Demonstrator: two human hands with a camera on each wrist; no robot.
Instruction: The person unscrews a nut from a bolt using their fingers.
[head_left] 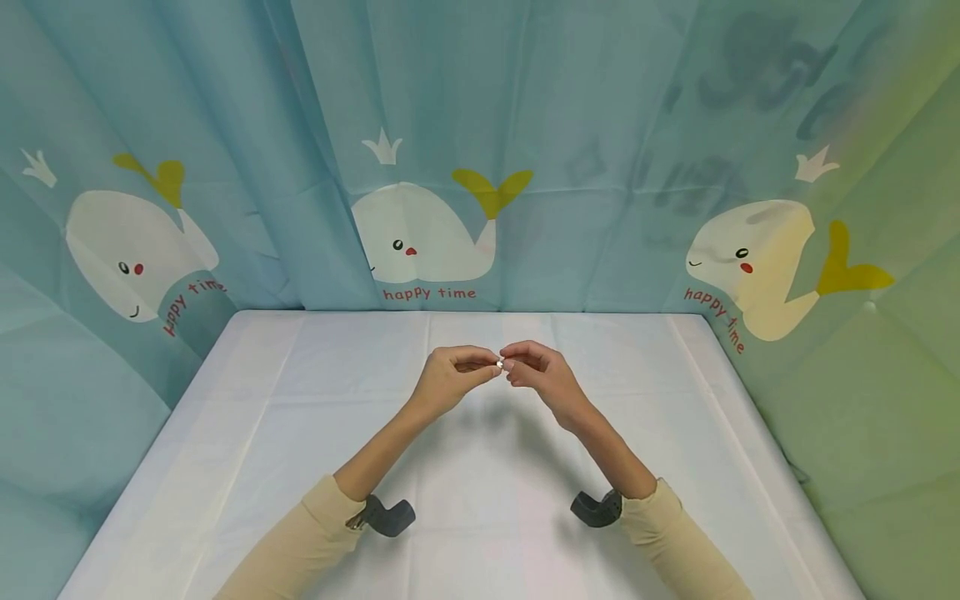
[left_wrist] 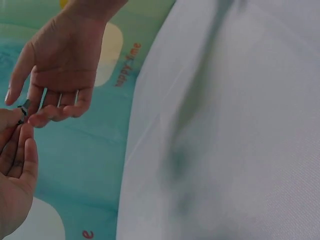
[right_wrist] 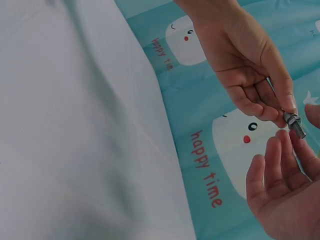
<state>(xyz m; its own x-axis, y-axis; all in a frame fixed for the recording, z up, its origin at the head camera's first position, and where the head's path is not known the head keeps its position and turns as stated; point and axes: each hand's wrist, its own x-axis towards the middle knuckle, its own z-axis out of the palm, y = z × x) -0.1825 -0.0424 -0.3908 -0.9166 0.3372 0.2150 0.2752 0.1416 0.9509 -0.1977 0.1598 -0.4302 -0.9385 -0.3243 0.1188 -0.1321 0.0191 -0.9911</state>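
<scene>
A small silver bolt (right_wrist: 300, 131) with a nut (right_wrist: 294, 120) on it is held up above the table. My left hand (head_left: 444, 382) pinches one end between thumb and fingertips, and that end is mostly hidden by them. In the right wrist view the threaded end sticks out toward my right hand (head_left: 553, 382). The right thumb (right_wrist: 312, 115) and index finger lie on either side of this end, with a gap between them. My other right fingers are loosely bent and hold nothing. In the left wrist view the bolt shows only as a small dark piece by the fingertips.
A white-covered table (head_left: 315, 433) lies under both hands, which cast soft shadows on it. Blue-green curtains (head_left: 600, 108) printed with whales stand behind and at both sides. A dark curved wrist mount (head_left: 392, 518) juts inward from the left cuff, another (head_left: 596, 508) from the right.
</scene>
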